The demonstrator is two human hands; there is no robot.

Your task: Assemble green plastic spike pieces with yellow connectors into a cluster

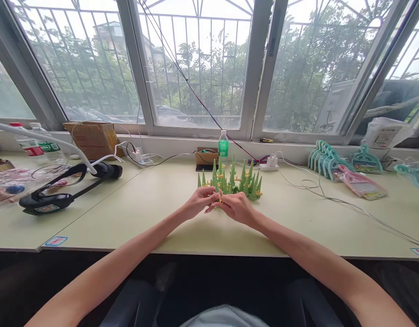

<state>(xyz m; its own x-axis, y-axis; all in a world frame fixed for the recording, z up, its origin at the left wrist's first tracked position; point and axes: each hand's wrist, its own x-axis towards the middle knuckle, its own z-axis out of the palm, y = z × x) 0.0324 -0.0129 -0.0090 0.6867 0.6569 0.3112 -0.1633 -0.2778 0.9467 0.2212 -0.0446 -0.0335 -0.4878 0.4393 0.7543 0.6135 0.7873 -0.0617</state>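
My left hand (200, 201) and my right hand (236, 208) meet over the pale green table (155, 213), fingertips together on one small green cone piece (216, 188) with a yellow part. Just behind the hands stands a cluster of green cone-shaped plastic pieces (234, 180) with yellow fittings, upright on the table. How the held piece is gripped is mostly hidden by my fingers.
A green-labelled bottle (223, 146) and a small cardboard box (206, 156) stand behind the cluster. Power strip and cables (141, 158) run along the sill. A black device (64, 186) lies left; teal hangers (327, 160) and packets (361, 184) lie right. A carton (93, 138) sits far left.
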